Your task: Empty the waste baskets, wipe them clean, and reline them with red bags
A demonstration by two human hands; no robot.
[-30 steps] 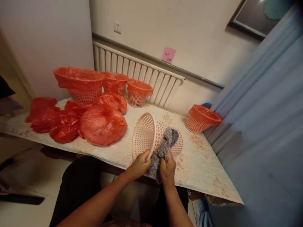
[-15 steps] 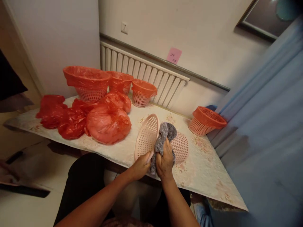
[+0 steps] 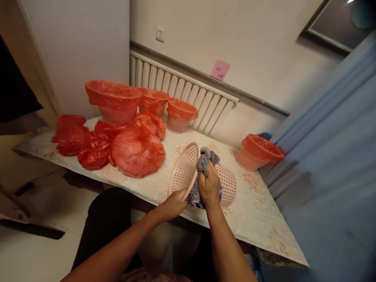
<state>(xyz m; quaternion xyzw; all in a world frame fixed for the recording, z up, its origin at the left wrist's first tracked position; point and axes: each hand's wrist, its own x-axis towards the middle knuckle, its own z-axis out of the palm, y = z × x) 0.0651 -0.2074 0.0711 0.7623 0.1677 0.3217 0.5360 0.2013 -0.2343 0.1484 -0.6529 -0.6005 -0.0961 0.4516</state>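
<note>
A pale pink mesh basket (image 3: 185,172) lies on its side near the table's front edge, its open mouth turned to the left. My left hand (image 3: 175,201) grips its lower rim. My right hand (image 3: 210,187) is closed on a grey cloth (image 3: 204,164) and presses it against the basket's outer wall, just behind the rim. The cloth bunches above and below my fingers.
Crumpled red plastic bags (image 3: 138,150) lie in a heap on the left of the floral-covered table (image 3: 258,219). Three baskets lined with red bags (image 3: 113,100) stand at the back by a radiator (image 3: 182,88). Another orange-rimmed basket (image 3: 258,150) sits at the right, next to a blue curtain (image 3: 331,164).
My right hand has slid the cloth up and forward along the basket's side. The basket has tipped so its mouth looks narrower. The left hand keeps its hold on the rim.
</note>
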